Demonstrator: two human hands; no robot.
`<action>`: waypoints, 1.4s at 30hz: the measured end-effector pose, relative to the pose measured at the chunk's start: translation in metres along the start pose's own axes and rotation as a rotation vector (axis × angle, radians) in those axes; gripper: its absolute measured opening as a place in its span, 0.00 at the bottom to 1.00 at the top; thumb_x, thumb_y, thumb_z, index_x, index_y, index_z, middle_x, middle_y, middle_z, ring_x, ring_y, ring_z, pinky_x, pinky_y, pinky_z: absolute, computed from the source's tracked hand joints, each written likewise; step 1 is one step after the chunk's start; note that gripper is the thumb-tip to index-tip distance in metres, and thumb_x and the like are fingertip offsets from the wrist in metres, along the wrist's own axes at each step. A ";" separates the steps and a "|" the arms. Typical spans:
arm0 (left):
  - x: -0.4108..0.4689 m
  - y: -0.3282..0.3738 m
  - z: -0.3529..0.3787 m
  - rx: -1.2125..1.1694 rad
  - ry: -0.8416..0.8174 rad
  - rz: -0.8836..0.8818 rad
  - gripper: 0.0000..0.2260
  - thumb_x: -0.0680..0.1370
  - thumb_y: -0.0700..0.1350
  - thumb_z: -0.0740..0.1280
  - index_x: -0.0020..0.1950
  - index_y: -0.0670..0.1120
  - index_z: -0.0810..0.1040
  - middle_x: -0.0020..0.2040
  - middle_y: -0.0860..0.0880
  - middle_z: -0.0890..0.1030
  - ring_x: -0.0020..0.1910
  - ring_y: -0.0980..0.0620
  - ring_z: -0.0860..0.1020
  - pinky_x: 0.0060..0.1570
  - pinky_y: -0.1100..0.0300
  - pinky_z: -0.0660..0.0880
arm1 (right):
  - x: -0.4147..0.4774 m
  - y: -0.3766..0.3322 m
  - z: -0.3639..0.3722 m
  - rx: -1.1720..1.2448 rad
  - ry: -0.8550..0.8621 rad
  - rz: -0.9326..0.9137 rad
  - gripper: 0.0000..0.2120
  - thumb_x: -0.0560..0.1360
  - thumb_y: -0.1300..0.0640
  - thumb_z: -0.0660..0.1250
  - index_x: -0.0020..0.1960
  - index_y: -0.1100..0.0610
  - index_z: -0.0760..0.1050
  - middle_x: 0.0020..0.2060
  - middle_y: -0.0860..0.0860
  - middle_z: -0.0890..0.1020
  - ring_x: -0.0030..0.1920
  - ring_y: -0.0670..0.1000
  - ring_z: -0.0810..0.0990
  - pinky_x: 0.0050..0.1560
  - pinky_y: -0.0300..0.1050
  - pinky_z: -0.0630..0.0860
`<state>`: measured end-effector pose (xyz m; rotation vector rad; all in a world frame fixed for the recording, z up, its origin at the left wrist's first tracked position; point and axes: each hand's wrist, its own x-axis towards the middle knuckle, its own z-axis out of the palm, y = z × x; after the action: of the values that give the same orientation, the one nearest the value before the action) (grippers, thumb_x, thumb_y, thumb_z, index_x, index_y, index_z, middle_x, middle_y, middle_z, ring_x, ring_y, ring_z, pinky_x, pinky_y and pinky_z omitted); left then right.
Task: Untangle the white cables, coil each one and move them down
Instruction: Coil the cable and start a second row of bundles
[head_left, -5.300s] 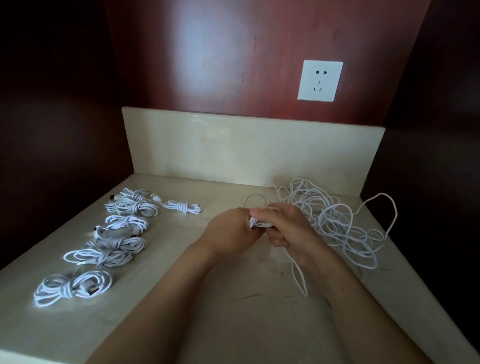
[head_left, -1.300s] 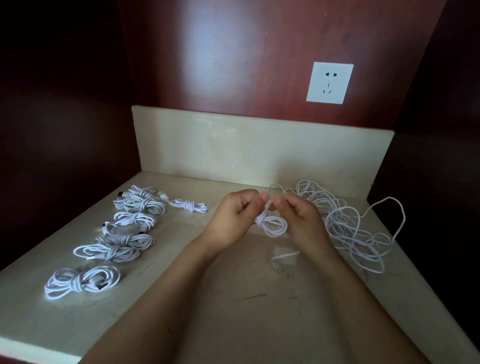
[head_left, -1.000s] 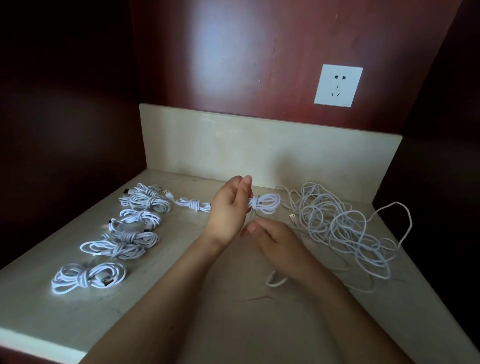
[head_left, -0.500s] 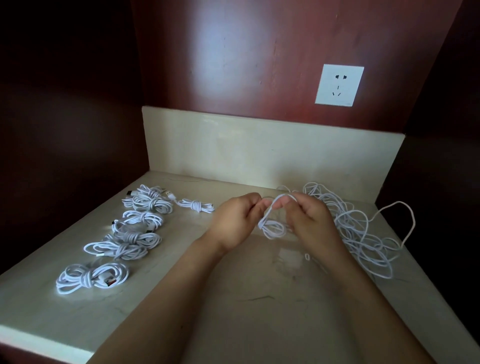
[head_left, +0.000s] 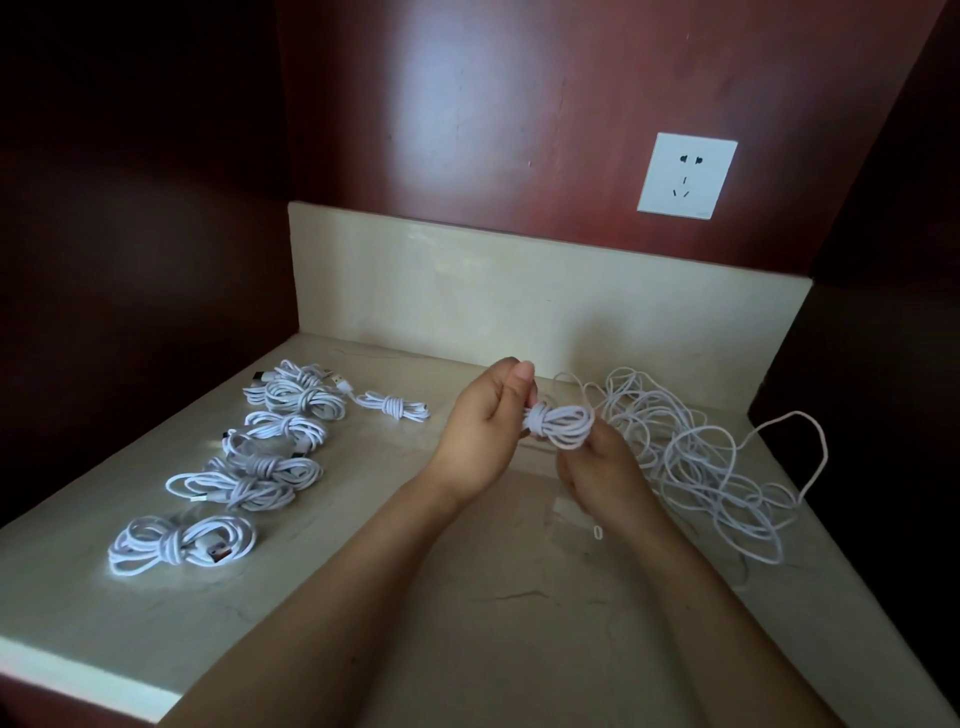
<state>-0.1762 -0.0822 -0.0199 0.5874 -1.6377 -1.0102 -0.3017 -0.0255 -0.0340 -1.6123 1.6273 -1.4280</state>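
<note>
A home-like built-in niche: a cream stone counter (head_left: 519, 623) with a matching backsplash (head_left: 519, 291), dark red wood panels (head_left: 467, 104) on three sides, and a white wall socket (head_left: 687, 175).

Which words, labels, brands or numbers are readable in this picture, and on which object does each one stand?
No text can be read.
The wall socket: a tiny mark at its lower right corner, too small to read.
No print shows on the held coil, the laid coils or the countertop.
</note>
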 end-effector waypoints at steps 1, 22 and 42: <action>0.001 0.000 -0.002 0.008 0.029 0.005 0.15 0.82 0.52 0.55 0.38 0.49 0.70 0.28 0.56 0.69 0.28 0.56 0.66 0.32 0.59 0.64 | -0.002 0.000 0.004 -0.056 -0.043 0.000 0.13 0.82 0.62 0.59 0.42 0.54 0.77 0.22 0.38 0.74 0.24 0.39 0.71 0.30 0.32 0.63; 0.000 -0.010 -0.012 0.330 -0.076 0.122 0.05 0.79 0.50 0.58 0.54 0.56 0.64 0.35 0.61 0.73 0.29 0.56 0.71 0.37 0.53 0.70 | -0.007 -0.013 0.004 -0.247 0.174 -0.287 0.10 0.77 0.48 0.61 0.45 0.53 0.76 0.42 0.44 0.77 0.46 0.46 0.77 0.44 0.45 0.74; 0.001 0.012 -0.013 -0.252 -0.292 -0.526 0.06 0.80 0.48 0.65 0.53 0.47 0.75 0.38 0.47 0.82 0.32 0.52 0.82 0.33 0.62 0.78 | 0.001 -0.012 -0.011 0.290 0.216 -0.086 0.09 0.79 0.65 0.65 0.42 0.55 0.74 0.28 0.49 0.78 0.23 0.50 0.73 0.23 0.44 0.74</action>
<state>-0.1633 -0.0807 -0.0081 0.7437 -1.6013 -1.7285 -0.3057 -0.0197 -0.0189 -1.4171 1.3927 -1.8420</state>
